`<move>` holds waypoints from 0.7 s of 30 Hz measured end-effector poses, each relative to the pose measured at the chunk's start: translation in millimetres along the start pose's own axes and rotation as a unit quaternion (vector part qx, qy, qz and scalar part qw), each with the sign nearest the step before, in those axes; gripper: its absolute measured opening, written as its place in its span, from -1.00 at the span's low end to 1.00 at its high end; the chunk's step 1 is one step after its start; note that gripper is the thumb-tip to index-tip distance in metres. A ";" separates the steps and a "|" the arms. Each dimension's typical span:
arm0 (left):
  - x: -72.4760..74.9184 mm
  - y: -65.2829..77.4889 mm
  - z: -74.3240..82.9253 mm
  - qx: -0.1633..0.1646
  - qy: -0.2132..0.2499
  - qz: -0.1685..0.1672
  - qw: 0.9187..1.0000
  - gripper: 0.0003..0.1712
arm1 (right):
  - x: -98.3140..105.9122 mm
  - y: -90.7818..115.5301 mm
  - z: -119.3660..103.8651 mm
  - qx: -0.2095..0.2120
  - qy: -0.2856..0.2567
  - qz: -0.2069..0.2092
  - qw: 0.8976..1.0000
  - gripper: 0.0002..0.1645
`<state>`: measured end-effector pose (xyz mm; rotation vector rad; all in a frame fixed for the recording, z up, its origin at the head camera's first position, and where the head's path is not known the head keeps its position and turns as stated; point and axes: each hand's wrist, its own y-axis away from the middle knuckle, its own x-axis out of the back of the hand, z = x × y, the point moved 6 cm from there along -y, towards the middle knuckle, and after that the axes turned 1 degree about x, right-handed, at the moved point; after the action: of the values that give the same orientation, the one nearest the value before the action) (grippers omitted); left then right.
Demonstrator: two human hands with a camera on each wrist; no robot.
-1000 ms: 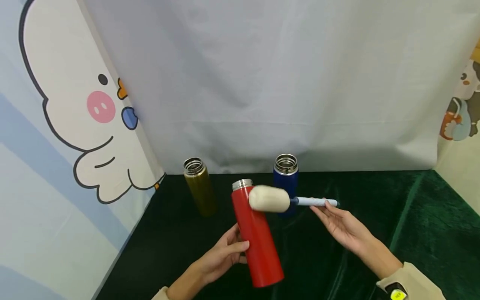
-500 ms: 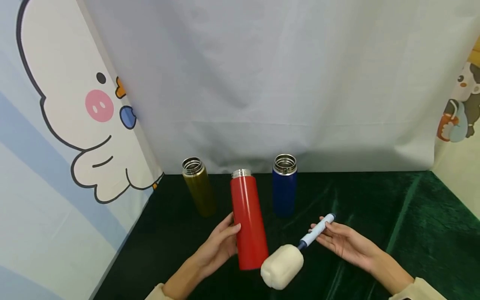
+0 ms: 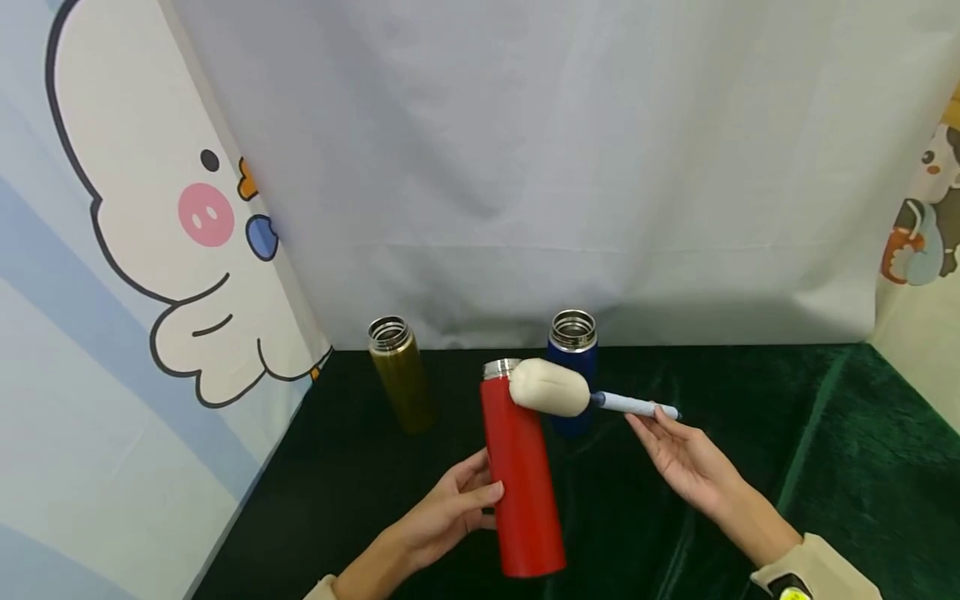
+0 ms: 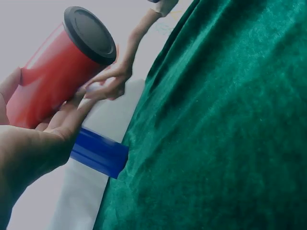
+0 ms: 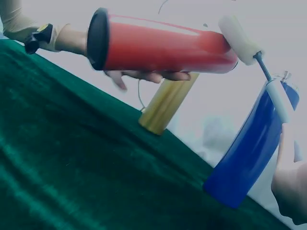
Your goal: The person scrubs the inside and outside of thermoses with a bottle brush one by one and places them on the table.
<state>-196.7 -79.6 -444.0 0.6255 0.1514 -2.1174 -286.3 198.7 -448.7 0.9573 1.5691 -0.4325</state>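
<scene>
My left hand [image 3: 453, 510] grips a red bottle [image 3: 522, 487] around its lower half and holds it up, slightly tilted, its bare metal neck at the top. In the left wrist view the dark base of the red bottle [image 4: 91, 36] faces the camera. My right hand [image 3: 693, 462] pinches the pale blue handle of a bottle brush [image 3: 551, 388]. The brush lies nearly level, its cream sponge head in front of the red bottle's upper part, beside the neck. In the right wrist view the sponge head [image 5: 238, 40] is near the bottle's top end; whether they touch I cannot tell.
An olive-gold bottle [image 3: 405, 383] without a lid stands at the back left of the dark green cloth [image 3: 750, 433]. Behind the brush stands a lidless blue bottle [image 3: 573, 358], partly covered. A pale curtain [image 3: 600, 167] hangs behind them.
Half a second ago the brush pointed down and left, low beside the red bottle. Its head has swung up to the bottle's top. The bottle has shifted slightly right and down.
</scene>
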 end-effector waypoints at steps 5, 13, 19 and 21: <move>3.2 -0.1 4.8 -0.026 -0.007 0.006 1.000 -0.29 | 15.0 10.1 2.8 -0.045 0.031 -0.003 0.999 -0.66; 9.9 6.4 24.4 -0.064 -0.025 0.059 0.996 -0.29 | 25.9 34.2 -8.8 -0.095 0.121 -0.119 0.981 -0.50; 9.6 9.8 32.9 -0.099 -0.005 0.095 0.991 -0.29 | 25.3 38.7 -19.6 -0.078 0.155 -0.145 0.974 -0.48; 8.6 9.4 32.3 -0.103 0.000 0.107 0.989 -0.27 | 23.9 37.3 -19.0 -0.072 0.160 -0.144 0.974 -0.51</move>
<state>-205.5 -102.2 -419.0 0.4947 0.2874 -1.8664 -269.0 242.8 -458.0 0.7132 2.0183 -0.3714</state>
